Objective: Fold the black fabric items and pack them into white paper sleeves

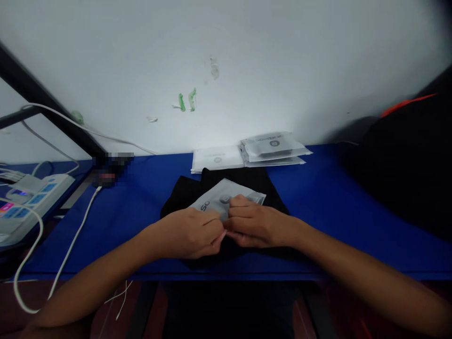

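Both hands meet over a translucent zip pouch (215, 193) with dark printing and a round logo, held tilted above a dark folded cloth (275, 193). My left hand (192, 233) is closed, thumb and fingers pinching the pouch's near edge. Right beside it, my right hand (259, 223) is closed too, its fingers gripping the same edge; the two sets of fingertips touch or nearly touch. The fingers cover the near part of the pouch. Something dark shows through its right side, but I cannot make out what.
Several similar pouches (273, 147) lie stacked by the wall, beside flatter white ones (217, 159). A power strip (35, 202) and white cables (76, 235) occupy the left of the blue table (318, 197). A large black item (406, 155) with an orange edge stands at right.
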Action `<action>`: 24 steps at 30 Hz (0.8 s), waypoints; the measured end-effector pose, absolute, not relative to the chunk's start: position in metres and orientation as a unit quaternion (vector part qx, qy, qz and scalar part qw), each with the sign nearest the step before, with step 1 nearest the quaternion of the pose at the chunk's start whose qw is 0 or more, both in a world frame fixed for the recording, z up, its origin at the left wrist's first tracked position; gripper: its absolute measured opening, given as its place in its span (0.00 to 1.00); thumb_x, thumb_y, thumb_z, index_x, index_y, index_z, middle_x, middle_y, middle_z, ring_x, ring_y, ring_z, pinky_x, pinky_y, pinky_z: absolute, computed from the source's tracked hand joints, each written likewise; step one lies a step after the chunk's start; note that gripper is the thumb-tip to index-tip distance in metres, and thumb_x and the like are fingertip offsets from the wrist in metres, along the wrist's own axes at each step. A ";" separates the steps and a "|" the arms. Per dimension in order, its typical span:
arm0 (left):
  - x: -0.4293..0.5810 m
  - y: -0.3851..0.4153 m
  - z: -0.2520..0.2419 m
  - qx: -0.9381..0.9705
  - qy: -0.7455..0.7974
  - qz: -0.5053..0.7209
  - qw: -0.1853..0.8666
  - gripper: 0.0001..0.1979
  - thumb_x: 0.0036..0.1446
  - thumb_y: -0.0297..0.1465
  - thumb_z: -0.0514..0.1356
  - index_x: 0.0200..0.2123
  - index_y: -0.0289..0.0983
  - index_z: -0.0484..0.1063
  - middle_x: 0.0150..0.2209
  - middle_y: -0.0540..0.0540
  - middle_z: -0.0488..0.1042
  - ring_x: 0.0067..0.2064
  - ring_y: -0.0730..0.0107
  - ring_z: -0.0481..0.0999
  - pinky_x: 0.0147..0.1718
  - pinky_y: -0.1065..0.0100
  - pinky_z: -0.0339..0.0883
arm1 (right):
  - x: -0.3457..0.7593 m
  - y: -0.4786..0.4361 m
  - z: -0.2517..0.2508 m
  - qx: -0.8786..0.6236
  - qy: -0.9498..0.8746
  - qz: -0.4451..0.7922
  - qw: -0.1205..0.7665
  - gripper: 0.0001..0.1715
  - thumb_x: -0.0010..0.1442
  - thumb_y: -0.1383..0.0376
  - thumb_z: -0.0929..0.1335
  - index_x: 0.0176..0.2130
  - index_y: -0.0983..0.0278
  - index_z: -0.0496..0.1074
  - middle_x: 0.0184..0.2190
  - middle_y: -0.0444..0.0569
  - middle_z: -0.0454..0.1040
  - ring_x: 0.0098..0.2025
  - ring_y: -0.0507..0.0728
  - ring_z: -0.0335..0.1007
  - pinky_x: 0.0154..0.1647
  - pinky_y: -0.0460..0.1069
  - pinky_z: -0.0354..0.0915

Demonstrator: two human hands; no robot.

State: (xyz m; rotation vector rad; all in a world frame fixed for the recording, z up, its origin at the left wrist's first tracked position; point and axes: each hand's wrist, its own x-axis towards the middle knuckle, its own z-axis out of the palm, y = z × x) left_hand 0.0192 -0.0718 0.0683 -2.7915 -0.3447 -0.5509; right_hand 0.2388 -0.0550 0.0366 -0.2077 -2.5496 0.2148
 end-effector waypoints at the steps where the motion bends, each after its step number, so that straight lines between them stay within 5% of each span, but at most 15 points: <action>1: 0.018 -0.072 0.069 -0.962 -0.121 -0.193 0.149 0.18 0.67 0.26 0.45 0.23 0.36 0.63 0.20 0.52 0.63 0.22 0.73 0.62 0.20 0.68 0.54 | 0.241 -0.054 0.037 -0.084 -0.954 0.077 0.276 0.16 0.70 0.66 0.57 0.36 0.65 0.68 0.28 0.47 0.66 0.34 0.55 0.57 0.41 0.51 0.60; 16: -0.018 -0.063 0.093 -0.916 -0.233 -0.245 0.216 0.15 0.67 0.27 0.49 0.27 0.37 0.66 0.21 0.53 0.64 0.22 0.76 0.63 0.21 0.72 0.56 | 0.302 -0.012 0.050 -0.239 -0.925 -0.196 0.219 0.11 0.69 0.69 0.60 0.37 0.62 0.69 0.26 0.46 0.66 0.32 0.55 0.57 0.37 0.52 0.57; 24: -0.020 -0.062 0.093 -0.904 -0.228 -0.239 0.273 0.15 0.66 0.26 0.51 0.25 0.38 0.66 0.22 0.53 0.66 0.23 0.75 0.66 0.21 0.71 0.59 | 0.320 0.005 0.045 -0.288 -0.916 -0.193 0.205 0.12 0.69 0.65 0.60 0.37 0.61 0.70 0.28 0.47 0.67 0.33 0.56 0.60 0.38 0.52 0.59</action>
